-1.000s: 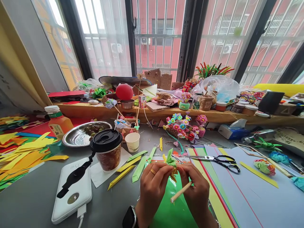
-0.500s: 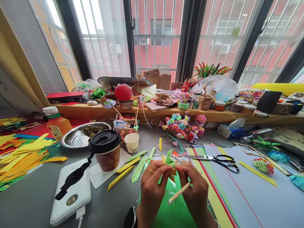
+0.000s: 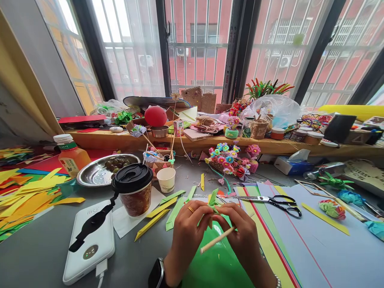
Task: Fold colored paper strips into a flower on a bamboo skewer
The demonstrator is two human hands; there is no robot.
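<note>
Both hands meet over a shiny green sheet (image 3: 219, 260) near the table's front. My left hand (image 3: 190, 228) pinches a green folded paper piece (image 3: 213, 200) from the left, partly hidden by the fingers. My right hand (image 3: 243, 228) grips the same paper from the right with its fingertips. A pale wooden stick (image 3: 216, 241) lies across the right hand, its blunt end pointing down and left. Folded green strips (image 3: 177, 212) and yellow strips (image 3: 153, 224) lie to the left of the hands.
Black-handled scissors (image 3: 279, 202) rest on large coloured sheets (image 3: 300, 240) at the right. On the left stand a lidded coffee cup (image 3: 135, 200), a small paper cup (image 3: 166, 180), a white power bank (image 3: 90, 248) and a steel plate (image 3: 87, 176). Paper flowers (image 3: 225, 156) sit behind.
Both hands have shifted slightly left and turned the paper piece. The stick's near end has swung left, and its angle is a little flatter.
</note>
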